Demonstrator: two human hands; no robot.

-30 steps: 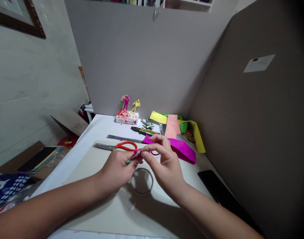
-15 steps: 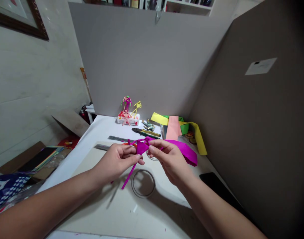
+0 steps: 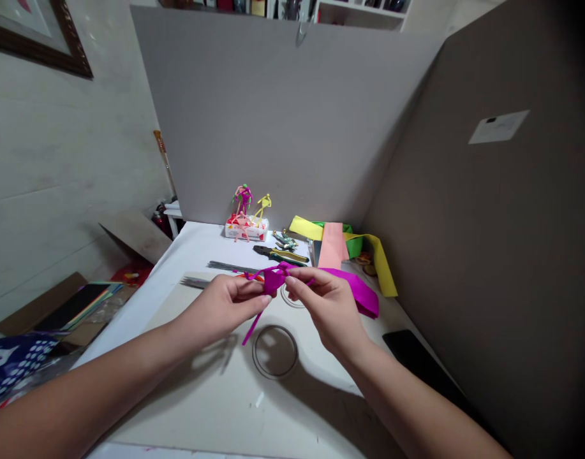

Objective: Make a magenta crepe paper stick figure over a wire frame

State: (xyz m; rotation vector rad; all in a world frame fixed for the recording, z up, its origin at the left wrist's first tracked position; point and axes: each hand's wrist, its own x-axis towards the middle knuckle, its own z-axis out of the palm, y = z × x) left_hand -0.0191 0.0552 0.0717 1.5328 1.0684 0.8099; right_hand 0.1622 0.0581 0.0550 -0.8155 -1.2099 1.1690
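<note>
Between my two hands, above the table, is a small magenta figure wrapped in paper, with thin limbs like the finished figures behind it. My left hand pinches its body from the left, thumb in front. One thin magenta limb hangs down below those fingers. At the figure's upper right end, my right hand is closed, thumb and forefinger pressed together on it. A wide magenta paper strip lies behind my right hand; whether it joins the figure is hidden. Below the hands, a ring-shaped wire coil rests on the board.
Wire figures stand on a small box at the back. Pliers and bundles of grey wire lie in front. Yellow, green and peach paper strips are at right, near a black flat object. Grey panels enclose the back and right.
The magenta figure has turned slightly in my fingers, and its hanging limb now ends higher and further right. Both hands keep their grip in nearly the same place.
</note>
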